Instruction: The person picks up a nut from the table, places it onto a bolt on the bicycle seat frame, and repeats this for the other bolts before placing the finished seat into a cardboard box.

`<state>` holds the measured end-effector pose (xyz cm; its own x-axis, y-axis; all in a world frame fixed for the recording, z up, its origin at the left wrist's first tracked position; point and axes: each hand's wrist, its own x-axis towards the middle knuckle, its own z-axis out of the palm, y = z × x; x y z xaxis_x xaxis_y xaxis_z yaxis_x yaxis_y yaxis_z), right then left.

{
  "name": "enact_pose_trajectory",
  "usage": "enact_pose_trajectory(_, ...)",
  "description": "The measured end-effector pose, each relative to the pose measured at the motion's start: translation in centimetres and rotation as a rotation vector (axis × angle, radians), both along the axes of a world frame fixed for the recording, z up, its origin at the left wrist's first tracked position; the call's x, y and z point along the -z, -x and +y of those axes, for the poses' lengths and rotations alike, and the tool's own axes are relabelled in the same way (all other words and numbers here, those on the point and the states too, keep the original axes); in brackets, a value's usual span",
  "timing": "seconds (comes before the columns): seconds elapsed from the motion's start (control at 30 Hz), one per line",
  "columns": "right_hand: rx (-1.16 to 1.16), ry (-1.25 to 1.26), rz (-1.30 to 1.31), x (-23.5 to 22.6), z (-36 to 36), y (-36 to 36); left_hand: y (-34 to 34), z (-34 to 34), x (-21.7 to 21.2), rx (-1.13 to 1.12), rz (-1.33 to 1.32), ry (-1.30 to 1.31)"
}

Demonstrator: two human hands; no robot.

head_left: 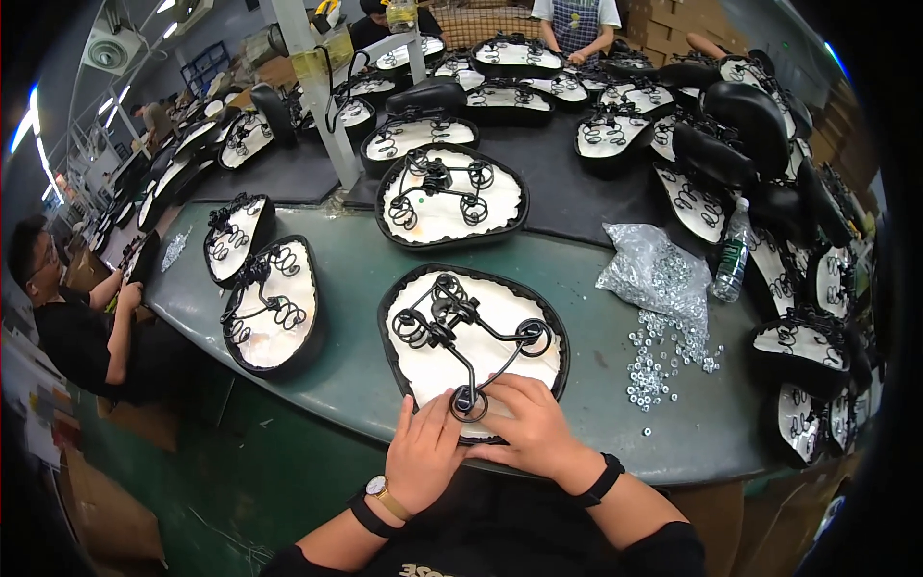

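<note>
An upturned bicycle saddle (pixel 413 370) with a black rim and white underside lies before me at the table's near edge. Its black wire spring frame (pixel 461 341) is fitted with coils. At the saddle's near end, my left hand (pixel 421 457) grips from the left, fingers against the near coil spring (pixel 468 404). From the right, my right hand (pixel 529 423) closes around the same coil and the rim, its thumb low at the edge. Some fingertips are hidden behind the spring. Just beyond lies another upturned saddle (pixel 452 212) with springs.
Loose metal nuts (pixel 654 375) spill from a clear plastic bag (pixel 654 269) on the right, beside a plastic bottle (pixel 734 252). Two saddles (pixel 279 337) lie at left. Piled saddles (pixel 721 154) crowd the right and back. A metal post (pixel 317 96) rises behind; a co-worker (pixel 87 317) sits left.
</note>
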<state>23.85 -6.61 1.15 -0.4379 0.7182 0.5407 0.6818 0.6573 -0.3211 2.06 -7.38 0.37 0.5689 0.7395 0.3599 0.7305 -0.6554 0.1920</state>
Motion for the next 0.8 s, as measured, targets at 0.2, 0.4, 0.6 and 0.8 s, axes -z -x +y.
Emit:
enact_pose_trajectory(0.2,0.127,0.017,-0.154,-1.2,-0.5,0.5,0.0,0.2,0.0,0.032,-0.086,0.01)
enact_pose_trajectory(0.4,0.018,-0.008,0.079,0.0,-0.4,-0.1,-0.1,0.1,-0.2,0.026,-0.056,0.015)
enact_pose_trajectory(0.6,0.031,-0.032,0.101,-1.0,-0.2,-0.1,-0.1,0.3,0.0,0.035,-0.061,0.003)
enact_pose_trajectory(0.8,0.288,-0.007,0.453,-2.6,2.0,-4.9,0.6,0.3,0.6,0.021,-0.089,0.024)
